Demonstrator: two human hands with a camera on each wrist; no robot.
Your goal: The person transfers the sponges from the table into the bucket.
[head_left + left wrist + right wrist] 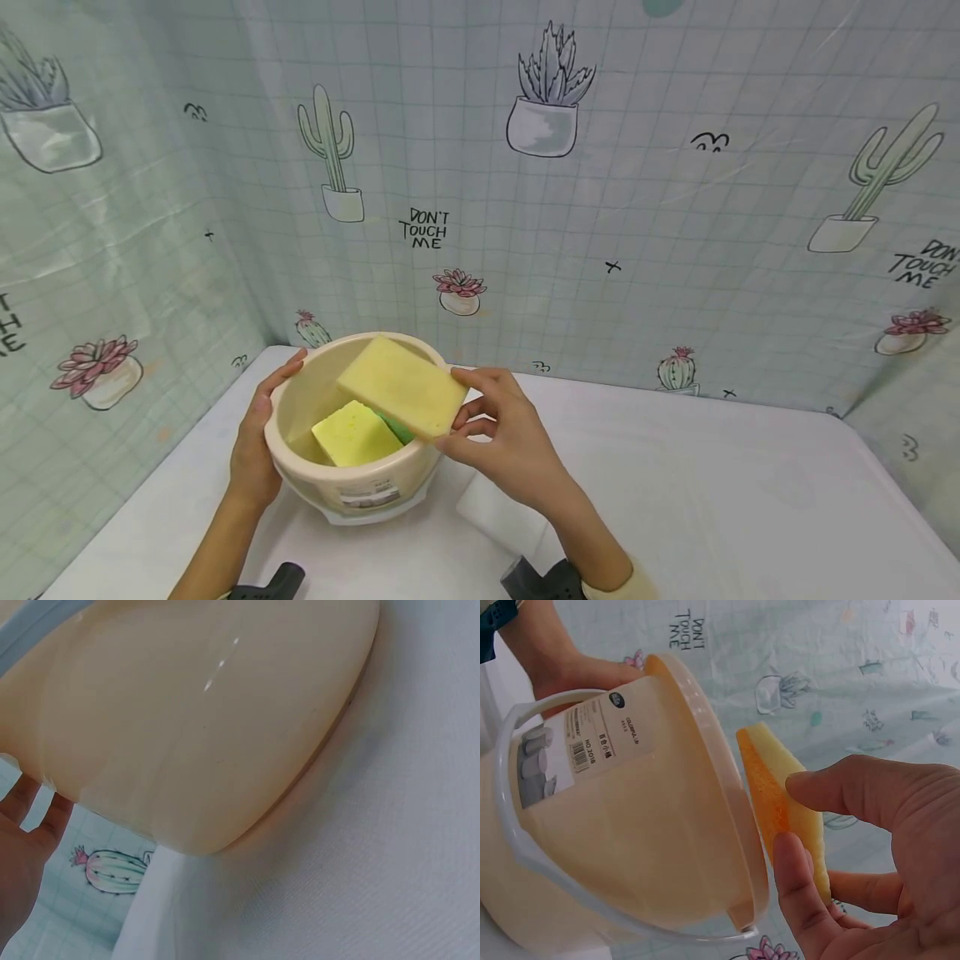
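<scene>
A cream plastic bowl (300, 408) stands on the white table, tilted a little toward me. Inside it lies a yellow sponge (355, 432) with a green one (400, 430) peeking out behind. My left hand (255, 433) holds the bowl's left wall, thumb at the rim. My right hand (495, 433) pinches a larger pale yellow sponge (401, 386) by its right end, slanted over the bowl's rim. In the right wrist view that sponge (780, 795) shows an orange side beside the bowl (645, 825). The left wrist view is filled by the bowl's outer wall (202, 712).
A white flat object (498, 517) lies on the table (712, 500) under my right forearm. Cactus-print curtains (600, 208) wall in the back and left sides. The table stretches to the right of the bowl.
</scene>
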